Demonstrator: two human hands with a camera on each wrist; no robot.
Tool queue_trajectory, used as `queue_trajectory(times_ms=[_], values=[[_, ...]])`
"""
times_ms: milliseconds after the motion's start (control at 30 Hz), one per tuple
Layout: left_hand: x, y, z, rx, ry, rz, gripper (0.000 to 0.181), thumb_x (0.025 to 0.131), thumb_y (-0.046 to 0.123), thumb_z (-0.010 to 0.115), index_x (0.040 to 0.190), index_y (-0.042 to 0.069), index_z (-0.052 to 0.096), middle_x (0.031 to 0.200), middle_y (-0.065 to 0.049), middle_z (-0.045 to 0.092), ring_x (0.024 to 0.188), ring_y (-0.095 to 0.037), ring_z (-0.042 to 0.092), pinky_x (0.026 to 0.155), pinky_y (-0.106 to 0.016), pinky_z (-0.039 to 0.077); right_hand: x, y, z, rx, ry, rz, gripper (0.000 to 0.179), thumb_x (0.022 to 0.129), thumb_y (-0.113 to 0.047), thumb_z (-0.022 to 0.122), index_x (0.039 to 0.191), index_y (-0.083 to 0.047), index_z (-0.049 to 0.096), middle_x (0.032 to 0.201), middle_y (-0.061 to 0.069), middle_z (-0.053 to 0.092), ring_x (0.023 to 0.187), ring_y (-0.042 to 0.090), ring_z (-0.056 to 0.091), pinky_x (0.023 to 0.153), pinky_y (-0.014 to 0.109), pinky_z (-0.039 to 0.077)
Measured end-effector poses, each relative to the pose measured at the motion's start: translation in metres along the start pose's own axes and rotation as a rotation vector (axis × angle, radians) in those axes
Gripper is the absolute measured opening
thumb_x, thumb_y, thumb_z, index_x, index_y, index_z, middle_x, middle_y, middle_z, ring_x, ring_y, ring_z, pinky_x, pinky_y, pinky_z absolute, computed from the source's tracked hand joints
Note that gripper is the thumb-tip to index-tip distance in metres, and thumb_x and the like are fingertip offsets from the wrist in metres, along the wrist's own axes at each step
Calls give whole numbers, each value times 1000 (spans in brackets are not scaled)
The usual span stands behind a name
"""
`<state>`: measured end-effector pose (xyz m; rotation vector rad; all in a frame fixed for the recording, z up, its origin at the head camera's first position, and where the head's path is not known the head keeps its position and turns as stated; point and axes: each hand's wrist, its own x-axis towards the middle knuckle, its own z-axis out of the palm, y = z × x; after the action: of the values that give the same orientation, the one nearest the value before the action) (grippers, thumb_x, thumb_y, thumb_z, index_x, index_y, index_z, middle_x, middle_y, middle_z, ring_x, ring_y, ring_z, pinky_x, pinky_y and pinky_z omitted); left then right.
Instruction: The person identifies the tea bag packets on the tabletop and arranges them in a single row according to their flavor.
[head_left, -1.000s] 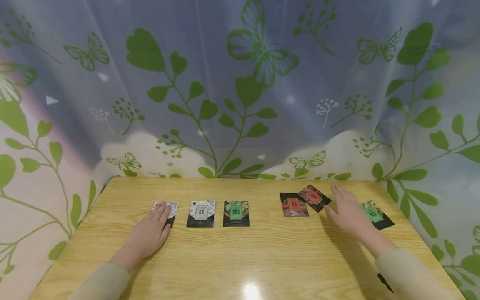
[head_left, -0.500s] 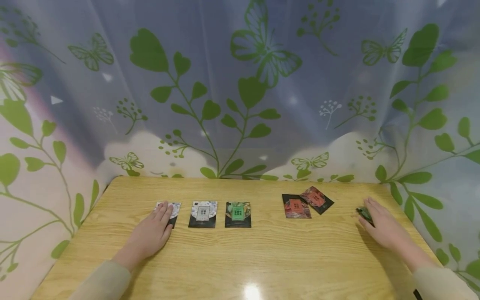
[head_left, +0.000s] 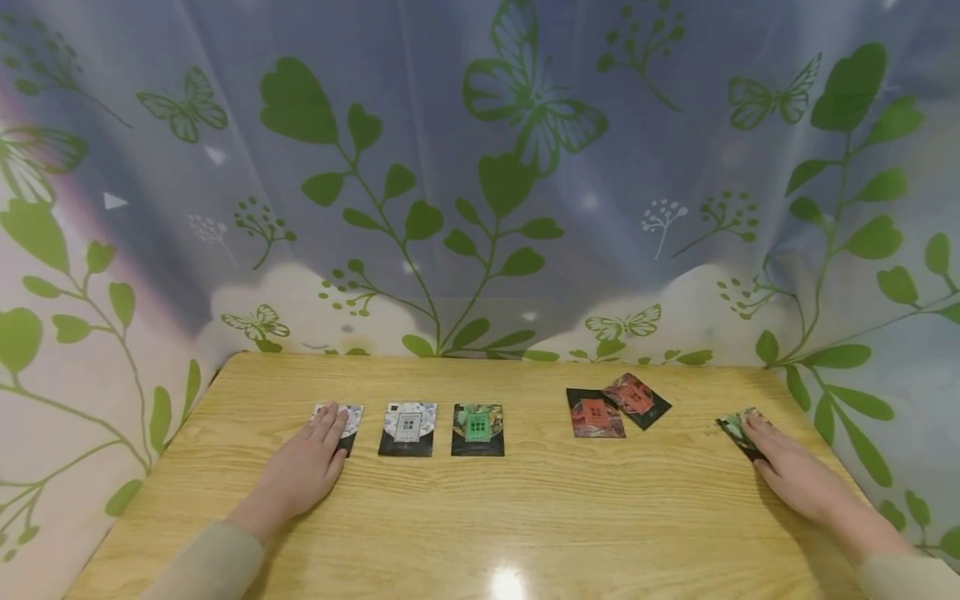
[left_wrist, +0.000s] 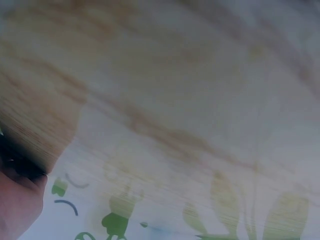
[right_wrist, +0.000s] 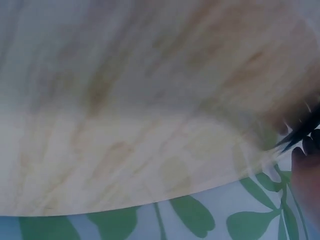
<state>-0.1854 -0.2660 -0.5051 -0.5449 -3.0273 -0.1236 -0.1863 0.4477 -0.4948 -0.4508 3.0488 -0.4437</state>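
Note:
My left hand (head_left: 296,462) lies flat with its fingers on a small white-and-black packet (head_left: 350,425), hiding much of it. Far to the right, my right hand (head_left: 802,475) rests its straight fingers on a tilted green-and-black packet (head_left: 738,433), whose right part is covered. The right wrist view catches the packet's dark edge (right_wrist: 302,127) by the fingertips. Between the hands lie another white-and-black packet (head_left: 407,429) and a green-and-black packet (head_left: 478,429), both set straight. Right of these, a tilted red packet (head_left: 641,400) overlaps the corner of a second red packet (head_left: 596,414).
The packets lie along the far half of a light wooden table (head_left: 450,517). A curtain (head_left: 450,208) with green leaves and butterflies hangs right behind the table's back edge and around both sides.
My right hand has moved right, from beside the red packets onto the tilted green packet, which sits slightly further left. My left hand has stayed in place.

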Motion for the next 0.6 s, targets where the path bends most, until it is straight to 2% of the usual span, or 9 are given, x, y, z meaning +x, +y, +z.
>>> queue_trajectory(times_ms=[100,267,500,533,600], values=[[0,0,0,-5,0,1,61,110,24,53,159,-10,39,167,-32,36,155,-49,37,128,-59,37,-1,-1,-1,30,-32,24,57,107,-3,51,157,18,32,160,46,28,146,66,30,128,71,16],[1,0,1,-1,-2,-5,60,111,24,51,159,-9,39,167,-32,35,155,-49,37,128,-59,37,-3,-8,-2,16,-44,27,57,105,-1,55,155,19,35,158,47,32,143,67,34,115,78,32],[1,0,1,-1,7,-3,60,110,23,52,159,-10,40,166,-33,36,155,-50,38,128,-59,37,-11,-26,5,26,-70,29,60,104,-4,58,157,14,38,162,42,33,146,64,36,114,76,35],[1,0,1,-1,6,-3,60,110,23,53,159,-10,40,166,-33,36,155,-49,37,128,-59,37,-13,-30,7,24,-72,25,60,104,-4,59,158,13,38,162,41,34,146,63,36,117,73,34],[1,0,1,-1,5,-4,60,110,23,52,159,-10,40,166,-33,36,155,-49,37,128,-59,37,-18,-38,10,22,-69,17,61,104,-5,60,159,10,39,164,37,35,147,60,38,134,49,24]])
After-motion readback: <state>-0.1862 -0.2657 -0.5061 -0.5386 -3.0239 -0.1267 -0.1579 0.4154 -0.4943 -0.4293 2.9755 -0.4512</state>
